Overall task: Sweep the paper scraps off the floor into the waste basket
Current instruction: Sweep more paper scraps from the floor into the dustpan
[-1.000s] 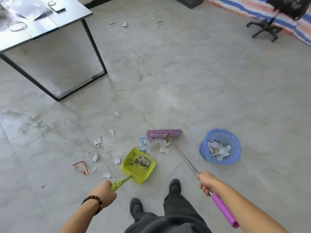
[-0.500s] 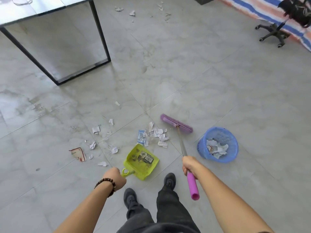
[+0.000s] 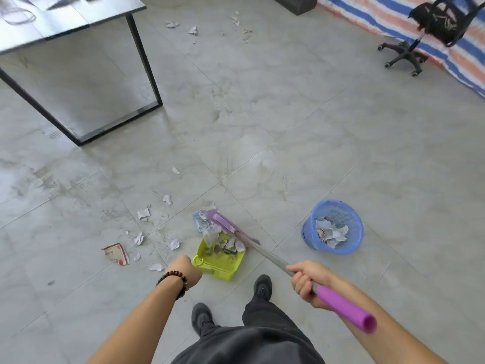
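Observation:
My left hand (image 3: 185, 270) grips the handle of a lime-green dustpan (image 3: 223, 261) lying on the floor in front of my feet. My right hand (image 3: 308, 281) holds the metal shaft of a purple broom (image 3: 228, 227), whose head rests at the pan's open mouth. Several paper scraps (image 3: 231, 246) sit inside the pan. More scraps (image 3: 143, 214) lie scattered on the tiles to the left, along with a red-and-white torn wrapper (image 3: 115, 254). A blue waste basket (image 3: 333, 227) with crumpled paper inside stands to the right.
A dark-framed table (image 3: 86, 74) stands at the upper left. More scraps (image 3: 193, 30) lie far off near the top. A black office chair (image 3: 430, 32) stands on a striped tarp (image 3: 393, 19) at the upper right. My two black shoes (image 3: 262, 286) are below the pan.
The broom head has swept left and toward me, pushing the small pile of scraps from the floor into the dustpan's mouth. My right hand pulled back along the shaft.

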